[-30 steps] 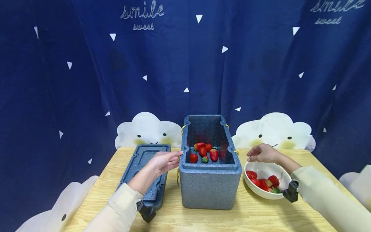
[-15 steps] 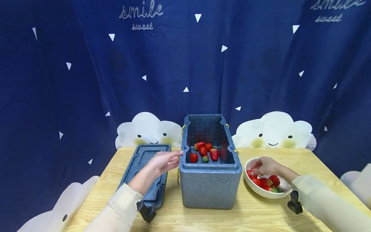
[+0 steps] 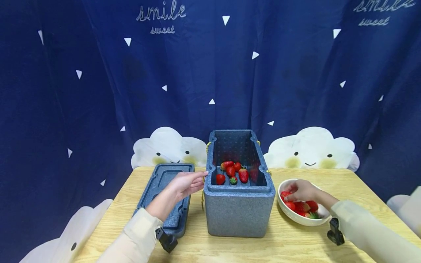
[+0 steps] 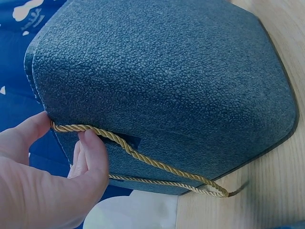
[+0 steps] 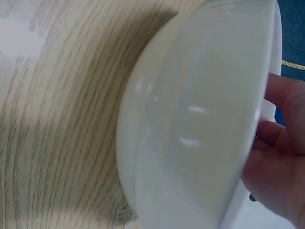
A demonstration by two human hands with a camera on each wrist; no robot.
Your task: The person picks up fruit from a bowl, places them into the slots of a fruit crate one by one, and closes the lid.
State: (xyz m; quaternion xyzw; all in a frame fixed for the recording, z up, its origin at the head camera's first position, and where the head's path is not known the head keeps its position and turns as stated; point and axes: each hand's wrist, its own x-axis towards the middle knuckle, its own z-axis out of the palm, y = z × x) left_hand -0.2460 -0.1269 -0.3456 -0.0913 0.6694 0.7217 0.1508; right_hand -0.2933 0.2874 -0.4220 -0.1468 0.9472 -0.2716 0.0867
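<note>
Head view: at lower right, the right grip (image 3: 304, 191) dips into the bowl (image 3: 302, 220) of strawberries (image 3: 302, 207); a light pinch should suit them. Left wrist view: the left grip (image 4: 52, 186), loose, touches the box (image 4: 167, 81) by its rope (image 4: 162, 165), probably steadying enough. Right wrist view: the bowl hides fingertips; whether they hold anything, I cannot tell.

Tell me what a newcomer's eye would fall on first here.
Probably the red strawberries inside the open blue-grey box, midway along the table. Next might come the white bowl to its right, with more strawberries and the right hand inside. Behind hangs a dark blue curtain dotted with white triangles.
</note>
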